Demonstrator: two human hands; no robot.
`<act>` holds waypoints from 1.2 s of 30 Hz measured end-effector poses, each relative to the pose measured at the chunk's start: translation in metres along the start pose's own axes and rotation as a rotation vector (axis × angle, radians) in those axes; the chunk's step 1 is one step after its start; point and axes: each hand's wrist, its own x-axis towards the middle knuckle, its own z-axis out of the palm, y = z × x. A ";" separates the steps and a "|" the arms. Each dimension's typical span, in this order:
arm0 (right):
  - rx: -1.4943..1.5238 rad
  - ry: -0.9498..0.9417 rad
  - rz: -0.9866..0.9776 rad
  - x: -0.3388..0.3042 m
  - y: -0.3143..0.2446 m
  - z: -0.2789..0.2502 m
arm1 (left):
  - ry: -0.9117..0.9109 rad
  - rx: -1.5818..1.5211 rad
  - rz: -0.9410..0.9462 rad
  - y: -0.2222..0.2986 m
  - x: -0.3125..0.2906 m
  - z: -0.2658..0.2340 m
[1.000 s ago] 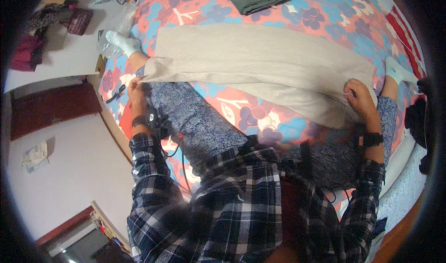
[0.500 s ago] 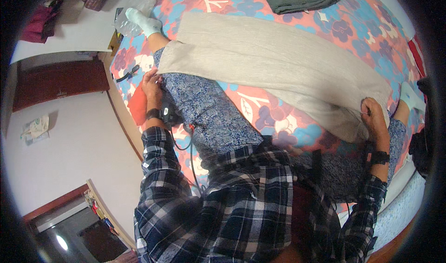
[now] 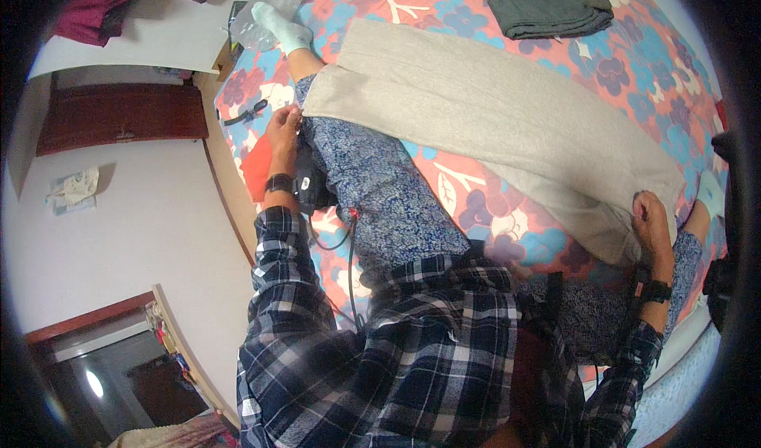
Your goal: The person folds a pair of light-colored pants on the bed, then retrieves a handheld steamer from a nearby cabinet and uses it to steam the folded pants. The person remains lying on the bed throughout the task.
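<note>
A long beige pair of trousers (image 3: 491, 91), folded lengthwise, lies across the bed and over my outstretched legs. At its left end my left hand (image 3: 284, 127) has thumb and fingers pinched at the near corner of the cloth. My right hand (image 3: 652, 222) is closed with curled fingers on the cloth at the right end. Beside it, a bunched flap of the same fabric sags toward my lap. Both hands are apart, each at one end of the trousers.
A folded dark green garment (image 3: 547, 6) lies at the far side of the floral bedspread (image 3: 456, 183). A black cable (image 3: 351, 278) runs beside my left leg, near a black pouch (image 3: 315, 183) and a red item (image 3: 256, 167). Clear plastic (image 3: 281, 0) lies past my left foot.
The whole view has shifted, so the scene sits further right and slightly lower. My left fingers have drawn together at the trousers' corner. My right hand stays at the right end.
</note>
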 end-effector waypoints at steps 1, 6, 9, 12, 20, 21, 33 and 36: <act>-0.013 -0.013 0.007 0.000 -0.001 -0.001 | -0.032 0.020 0.028 0.001 0.003 0.000; -0.012 -0.026 0.012 0.000 -0.007 -0.004 | -0.195 0.171 0.175 0.005 0.009 0.001; -0.016 -0.019 0.008 0.001 -0.013 -0.005 | -0.297 0.196 0.236 0.011 0.009 -0.001; -0.015 0.011 0.003 0.002 -0.018 -0.007 | -0.338 0.288 0.243 0.018 0.007 -0.004; 0.161 0.138 0.101 -0.001 -0.020 -0.018 | -0.251 0.293 0.223 0.030 0.030 -0.008; 0.146 0.151 0.121 -0.003 -0.018 -0.019 | -0.197 0.327 0.279 0.032 0.036 -0.009; 0.548 0.145 0.300 -0.034 -0.006 -0.050 | -0.163 -0.329 0.437 0.124 0.037 -0.026; 0.628 0.145 0.346 -0.034 -0.002 -0.057 | -0.071 -0.156 0.429 0.132 0.060 -0.026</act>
